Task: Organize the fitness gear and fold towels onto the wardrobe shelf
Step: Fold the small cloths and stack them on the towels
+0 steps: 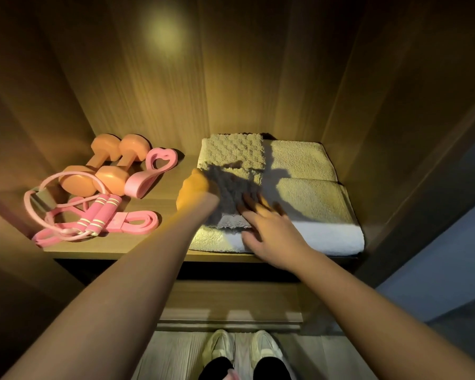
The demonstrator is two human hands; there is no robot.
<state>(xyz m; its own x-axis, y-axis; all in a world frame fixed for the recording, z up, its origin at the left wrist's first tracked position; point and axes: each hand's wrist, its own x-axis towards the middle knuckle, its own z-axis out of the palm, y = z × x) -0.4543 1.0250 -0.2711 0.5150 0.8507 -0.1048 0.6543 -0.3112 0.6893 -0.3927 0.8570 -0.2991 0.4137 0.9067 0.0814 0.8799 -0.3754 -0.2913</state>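
A small checked towel [232,152] lies folded on top of two larger folded towels [310,198] on the right half of the wardrobe shelf [115,249]. My left hand [195,192] rests on the small towel's left edge, fingers curled over it. My right hand [272,231] lies flat on the towel's near part, fingers spread. On the shelf's left half sit two orange dumbbells [113,165], a pink heart-shaped grip [151,174], a pink skipping rope [93,212] and a pink resistance band [132,220].
Wooden side walls close the shelf in on both sides, and a back panel [203,78] stands behind. Below the shelf is a drawer front [231,305]. My feet in pale shoes [242,349] stand on the floor.
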